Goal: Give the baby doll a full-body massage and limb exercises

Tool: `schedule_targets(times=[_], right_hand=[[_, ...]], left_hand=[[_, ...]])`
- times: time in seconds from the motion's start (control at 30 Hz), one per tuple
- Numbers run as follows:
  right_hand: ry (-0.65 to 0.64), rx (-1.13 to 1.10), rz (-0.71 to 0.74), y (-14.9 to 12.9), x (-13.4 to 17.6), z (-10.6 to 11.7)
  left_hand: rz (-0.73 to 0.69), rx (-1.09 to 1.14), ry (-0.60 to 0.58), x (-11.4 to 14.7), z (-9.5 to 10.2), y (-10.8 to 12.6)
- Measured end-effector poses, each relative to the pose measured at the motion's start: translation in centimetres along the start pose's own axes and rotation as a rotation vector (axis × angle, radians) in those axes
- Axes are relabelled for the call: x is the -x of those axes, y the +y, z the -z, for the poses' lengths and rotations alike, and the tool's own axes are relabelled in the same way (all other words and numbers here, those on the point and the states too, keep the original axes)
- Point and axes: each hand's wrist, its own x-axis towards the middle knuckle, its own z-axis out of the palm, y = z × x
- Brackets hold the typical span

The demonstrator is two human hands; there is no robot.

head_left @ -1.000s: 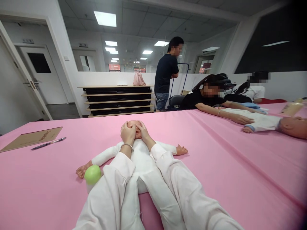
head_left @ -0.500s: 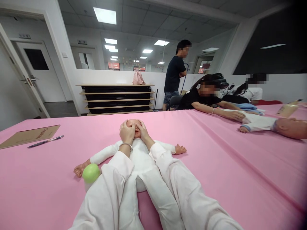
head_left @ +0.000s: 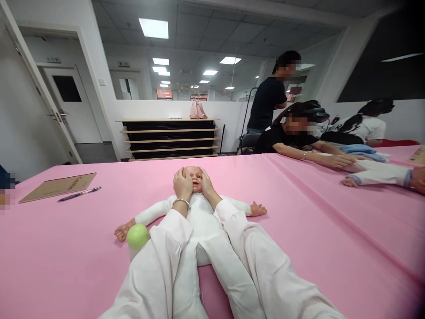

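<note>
A baby doll (head_left: 202,217) in a white cloth suit lies on its back, feet toward me, arms spread. My left hand (head_left: 182,182) cups one side of its head, the fingers curved round it. On the opposite side, my right hand (head_left: 208,184) holds the head the same way. The doll's eyes, nose and mouth show between my hands. A beaded bracelet (head_left: 181,204) circles my left wrist. Beside my left sleeve stands a bottle with a green cap (head_left: 137,236), partly hidden by the sleeve.
A pink cloth (head_left: 83,248) covers the table. On the left lie a brown notebook (head_left: 58,187) and a pen (head_left: 79,194). At the right a co-worker (head_left: 292,133) leans over another doll (head_left: 381,172). Another person (head_left: 268,102) stands behind, near shelves (head_left: 171,138).
My hands have slid outward from the middle of the doll's face to the sides of its head, uncovering the eyes and nose. The view has turned slightly left.
</note>
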Motion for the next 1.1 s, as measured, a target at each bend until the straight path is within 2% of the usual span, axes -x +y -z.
schedule_targets(times=[0.2, 0.37, 0.57, 0.83, 1.1], right_hand=[[-0.093, -0.022, 0.031, -0.1, 0.5, 0.2], [-0.088, -0.003, 0.023, -0.3, 0.6, 0.2], [-0.014, -0.007, -0.001, 0.0, 0.3, 0.2], [-0.099, 0.019, 0.025, -0.7, 1.0, 0.1], [-0.053, 0.102, 0.031, -0.8, 0.6, 0.0]], left_hand=[[-0.022, -0.015, -0.008, 0.1, 0.2, 0.0], [-0.023, -0.022, -0.013, 0.2, 0.3, 0.2], [-0.012, -0.025, -0.008, 0.2, 0.2, 0.3], [-0.014, -0.023, -0.019, 0.3, 0.4, 0.3], [-0.019, -0.05, -0.03, 0.3, 0.5, 0.5]])
